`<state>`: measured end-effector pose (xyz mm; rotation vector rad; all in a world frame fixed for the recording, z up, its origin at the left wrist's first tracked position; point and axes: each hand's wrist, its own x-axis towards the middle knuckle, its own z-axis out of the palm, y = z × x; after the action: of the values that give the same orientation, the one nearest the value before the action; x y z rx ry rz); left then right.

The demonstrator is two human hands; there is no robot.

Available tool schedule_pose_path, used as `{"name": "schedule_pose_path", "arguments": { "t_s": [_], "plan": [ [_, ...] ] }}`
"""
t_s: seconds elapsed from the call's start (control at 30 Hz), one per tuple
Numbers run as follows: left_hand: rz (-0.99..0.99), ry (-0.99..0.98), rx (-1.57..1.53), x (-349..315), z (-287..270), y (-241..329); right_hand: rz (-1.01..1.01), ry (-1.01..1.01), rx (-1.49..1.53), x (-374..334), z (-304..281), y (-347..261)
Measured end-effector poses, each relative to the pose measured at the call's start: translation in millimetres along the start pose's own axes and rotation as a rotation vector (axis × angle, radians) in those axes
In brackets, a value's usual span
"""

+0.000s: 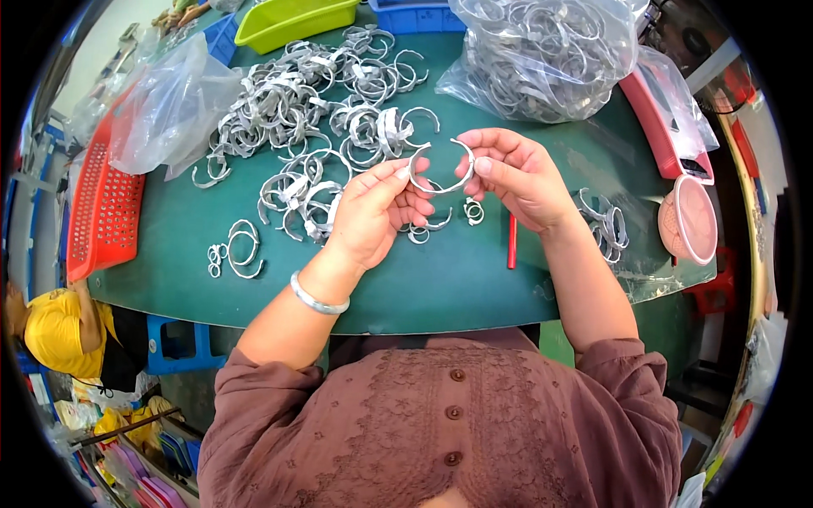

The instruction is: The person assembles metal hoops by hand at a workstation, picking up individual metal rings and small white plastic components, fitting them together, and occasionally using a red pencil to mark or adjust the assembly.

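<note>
My left hand (377,203) and my right hand (518,176) hold an open silver-grey cuff bangle (442,191) between them, above the green table. Each hand pinches one side of it between thumb and fingers, and the gap in the bangle faces away from me. Beyond my left hand spreads a large heap of similar grey bangles (284,97). Some small rings (474,211) lie on the table just below the held bangle. A red stick (512,244) lies beside my right wrist. Around my left wrist sits a smooth pale bangle (318,296).
A clear bag full of bangles (550,63) stands at the far right. Left is a red basket (106,207) with a plastic bag; a yellow-green tray (292,21) is at the back. Loose bangles (608,227) and a pink basket (696,222) are at right. A person in yellow (63,330) is at left.
</note>
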<state>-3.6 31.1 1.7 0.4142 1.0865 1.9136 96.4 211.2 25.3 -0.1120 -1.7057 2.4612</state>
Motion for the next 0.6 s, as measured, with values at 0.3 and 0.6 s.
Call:
{"name": "schedule_pose_path", "arguments": {
  "t_s": [0.3, 0.6],
  "plan": [
    [-0.010, 0.012, -0.002, 0.5, 0.0, 0.1, 0.008, 0.010, -0.035, -0.8, 1.7, -1.7],
    [0.017, 0.007, 0.006, 0.8, -0.9, -1.7, -0.019, -0.011, -0.043, -0.4, 0.4, -0.5]
  ]
}}
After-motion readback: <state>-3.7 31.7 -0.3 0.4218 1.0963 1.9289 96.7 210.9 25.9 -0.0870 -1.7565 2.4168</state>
